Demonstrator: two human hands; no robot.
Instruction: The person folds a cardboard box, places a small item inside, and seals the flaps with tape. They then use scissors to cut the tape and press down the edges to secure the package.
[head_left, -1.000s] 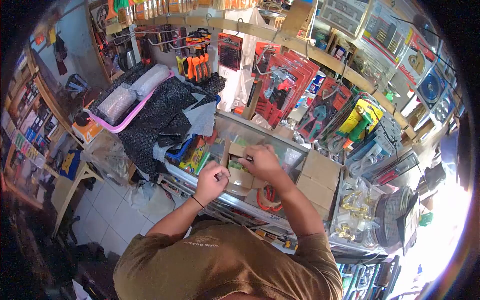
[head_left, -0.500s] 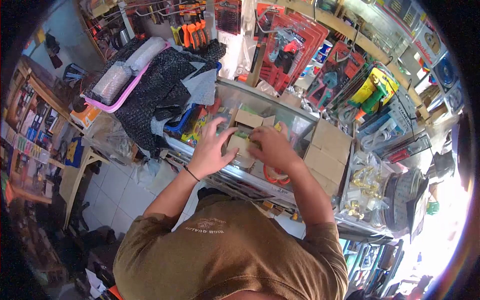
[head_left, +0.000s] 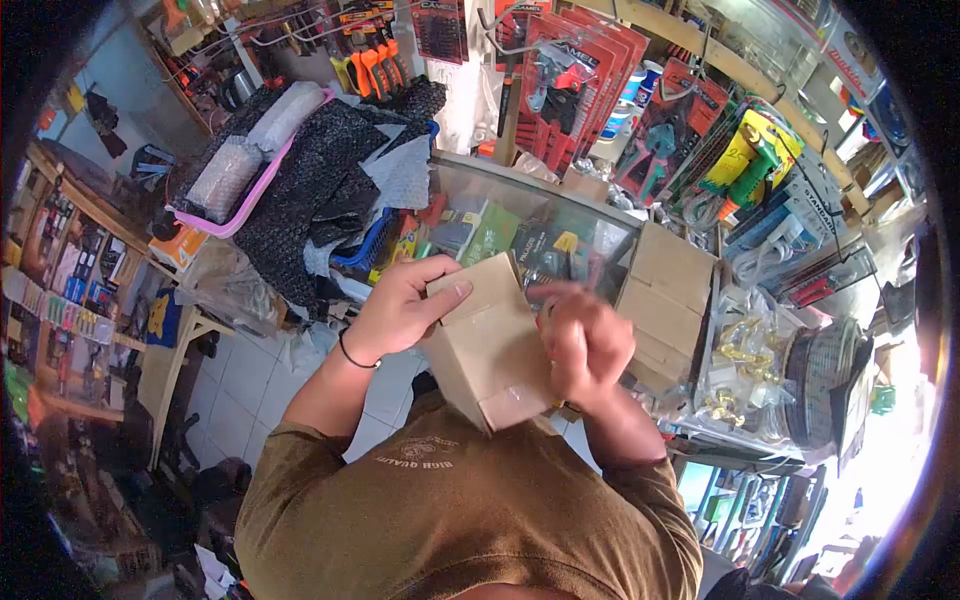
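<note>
A plain brown cardboard box (head_left: 490, 350) is tilted in front of my chest, its closed faces turned up towards me. My left hand (head_left: 405, 305) grips its upper left corner, the thumb pressed flat on top and the fingers behind. Beside the box's right edge is my right hand (head_left: 588, 345), slightly blurred, its fingers mostly curled in. One smeared finger points towards the box, and what the curled fingers hold, if anything, is hidden. Beneath the box lies a glass-topped display counter (head_left: 490, 180) with packaged goods showing through the glass.
Flattened cardboard (head_left: 665, 300) covers the counter's right part. A pink tray (head_left: 235, 222) with bubble-wrapped rolls and black bubble wrap (head_left: 320, 170) sit at the left. Red carded tools (head_left: 570, 90) hang behind. Bagged brass-coloured fittings (head_left: 735, 350) lie at the right. White floor tiles (head_left: 245, 370) show lower left.
The box has been lifted off the counter towards my chest and turned over, showing closed faces instead of open flaps. My left hand has closed on its corner; my right hand has moved lower and right.
</note>
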